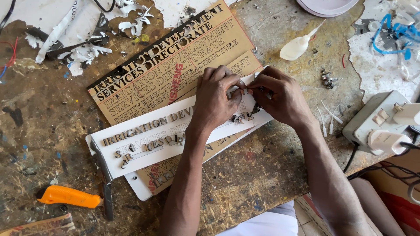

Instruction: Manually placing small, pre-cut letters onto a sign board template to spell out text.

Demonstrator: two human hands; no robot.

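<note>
While both hands pinch at a small cut letter near the white strip's [144, 146] right end, it could tear or land crooked if a finger slips. Left hand [214, 102] arches knuckles-up, right hand [280, 98] mirrors it, fingertips closed together on the letter

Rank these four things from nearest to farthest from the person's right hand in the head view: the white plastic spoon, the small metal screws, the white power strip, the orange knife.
From the right hand:
1. Small metal screws, just to its right.
2. White plastic spoon, above it.
3. White power strip, far right at the table edge.
4. Orange knife, far lower left.
Screws and spoon are nearly equal.
</note>
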